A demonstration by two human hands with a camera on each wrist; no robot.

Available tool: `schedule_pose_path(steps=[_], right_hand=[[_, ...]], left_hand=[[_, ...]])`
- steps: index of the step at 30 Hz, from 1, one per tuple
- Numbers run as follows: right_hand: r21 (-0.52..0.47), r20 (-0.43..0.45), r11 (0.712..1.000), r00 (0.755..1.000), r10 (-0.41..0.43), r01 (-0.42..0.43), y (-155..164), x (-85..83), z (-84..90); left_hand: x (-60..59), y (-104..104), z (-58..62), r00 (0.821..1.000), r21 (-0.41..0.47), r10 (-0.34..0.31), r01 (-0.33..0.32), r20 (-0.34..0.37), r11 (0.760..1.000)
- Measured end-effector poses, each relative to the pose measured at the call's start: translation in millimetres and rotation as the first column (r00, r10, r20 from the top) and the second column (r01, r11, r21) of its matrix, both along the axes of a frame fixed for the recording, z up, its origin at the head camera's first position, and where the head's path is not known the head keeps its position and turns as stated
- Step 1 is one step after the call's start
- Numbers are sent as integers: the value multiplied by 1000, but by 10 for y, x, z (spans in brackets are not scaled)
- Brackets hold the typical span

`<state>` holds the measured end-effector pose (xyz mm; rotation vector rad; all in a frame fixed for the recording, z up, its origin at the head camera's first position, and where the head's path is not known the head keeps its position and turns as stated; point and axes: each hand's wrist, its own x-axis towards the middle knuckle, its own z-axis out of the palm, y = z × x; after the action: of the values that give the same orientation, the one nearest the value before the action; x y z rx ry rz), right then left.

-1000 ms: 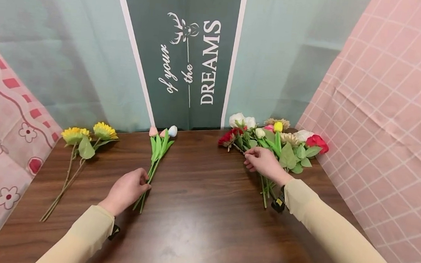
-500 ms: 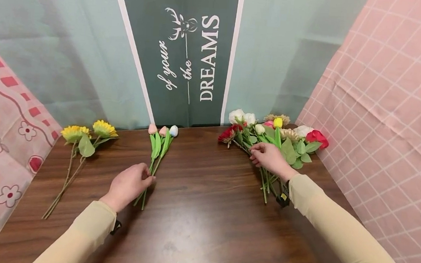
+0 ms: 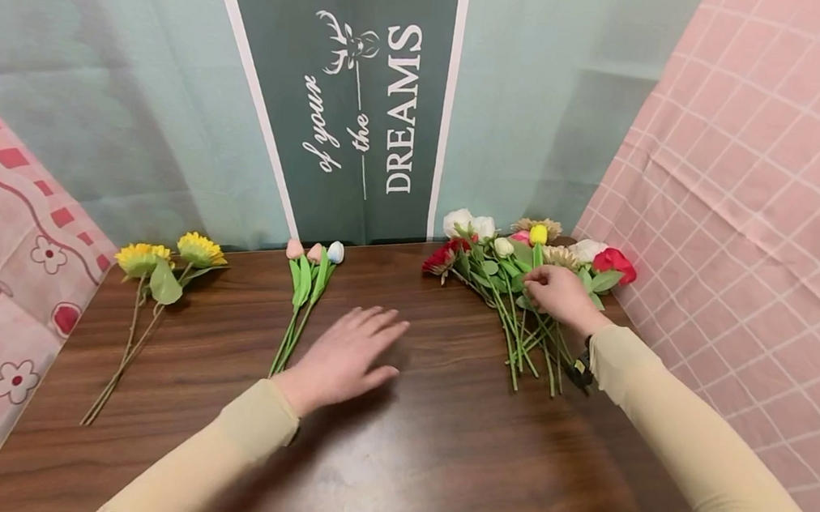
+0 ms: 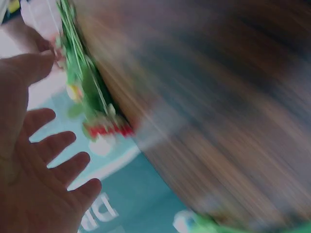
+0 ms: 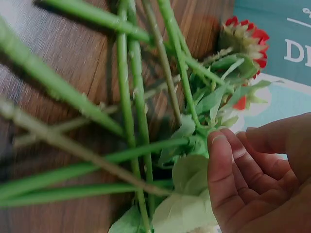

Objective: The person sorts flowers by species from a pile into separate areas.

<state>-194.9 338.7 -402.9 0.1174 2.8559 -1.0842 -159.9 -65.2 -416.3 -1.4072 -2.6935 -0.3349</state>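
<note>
The dark green banner [image 3: 351,96] behind the table [image 3: 437,453] carries white lettering running vertically, bottom to top. Three lines are legible in the head view: "of your" in script, "the" in script, and "DREAMS" in serif capitals. A white stag-head emblem stands at the top of the "the" line, joined to it by a thin white rule. The right wrist view shows a fragment of the same banner [image 5: 291,43] with the white letter "D". The left wrist view is too blurred to read.
</note>
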Motion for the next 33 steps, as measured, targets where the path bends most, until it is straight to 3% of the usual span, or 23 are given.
schedule_pose_path(steps=[8, 17, 24, 33], right_hand=[[-3, 23, 1000, 1000, 4, -4, 31, -11, 44], [34, 1, 998, 998, 57, -57, -173, -189, -20], [95, -13, 994, 998, 60, -58, -367, -343, -78], [224, 14, 972, 998, 64, -65, -417, -482, -152]], left_hand=[[223, 642, -67, 984, -127, -175, 173, -6, 977], [396, 1170, -196, 969, -161, -245, 242, 2, 957], [490, 1360, -294, 959, -191, -279, 266, -43, 945], [503, 1382, -333, 955, -181, -292, 280, -44, 943]])
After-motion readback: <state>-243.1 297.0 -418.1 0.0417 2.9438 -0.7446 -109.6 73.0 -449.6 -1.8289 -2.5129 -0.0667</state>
